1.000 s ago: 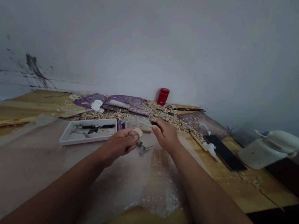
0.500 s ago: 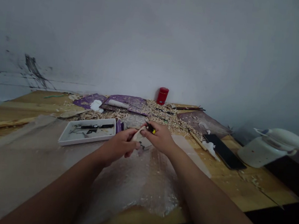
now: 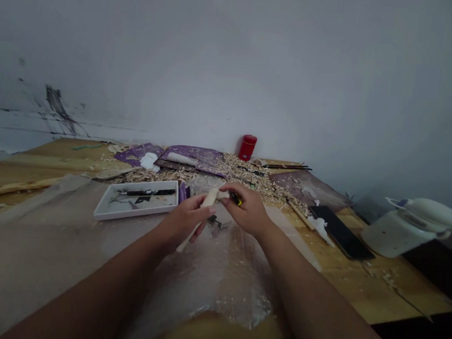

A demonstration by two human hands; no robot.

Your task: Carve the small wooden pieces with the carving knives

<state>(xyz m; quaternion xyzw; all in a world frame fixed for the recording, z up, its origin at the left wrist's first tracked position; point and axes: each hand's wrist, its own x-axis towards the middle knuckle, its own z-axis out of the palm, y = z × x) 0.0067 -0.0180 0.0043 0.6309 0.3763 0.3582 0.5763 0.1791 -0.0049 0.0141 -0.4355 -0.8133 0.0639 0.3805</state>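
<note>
One left hand (image 3: 183, 221) closed around a long pale wood piece (image 3: 201, 212), one right hand (image 3: 248, 209) pinching a small yellow-and-black tool (image 3: 236, 198) at its upper end, both over plastic wrap (image 3: 216, 275) on the bench (image 3: 358, 289), white tray (image 3: 136, 209) just beside, wood shavings (image 3: 245, 171) behind

Two bare forearms, the left forearm (image 3: 106, 286) and the right forearm (image 3: 320, 306), angled inward from the bottom corners of the head view and converging toward the middle. Left hand (image 3: 183, 221) lower, turned palm-inward, with the left fingers (image 3: 202, 205) curled in a closed grip. Right hand (image 3: 248, 210) slightly higher and just beside it, back of the hand upward, with the right fingers (image 3: 226, 200) pinched forward in a tight hold. Both wrists lightly bent, hands close together at about the same distance from the body.
</note>
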